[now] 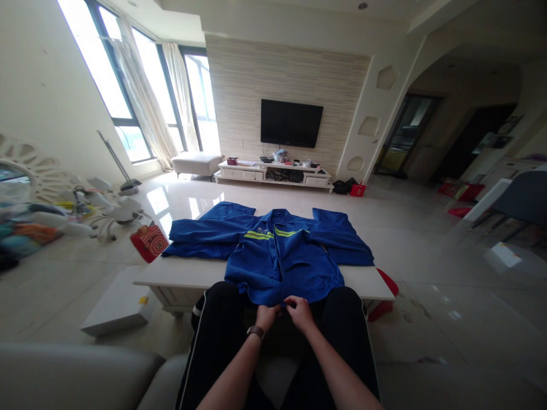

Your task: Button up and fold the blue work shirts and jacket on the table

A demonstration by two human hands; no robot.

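Note:
A blue work jacket [299,265] with yellow-green stripes lies spread over a low white table [188,277], its collar away from me and its sleeves out to both sides. The bottom hem hangs toward my knees. My left hand [268,316], with a brown watch at the wrist, pinches the hem at the middle of the front. Close beside it, my right hand [298,311] grips the same edge between thumb and fingers. The fingertips nearly meet, and the small bit of cloth between them is partly hidden.
My black-trousered legs [217,336] flank the jacket. A white box [117,302] lies on the floor at left, near a red bag [149,242]. A red stool [382,296] shows past the table's right end. Farther off stand a TV cabinet [239,172] and a grey chair [523,199].

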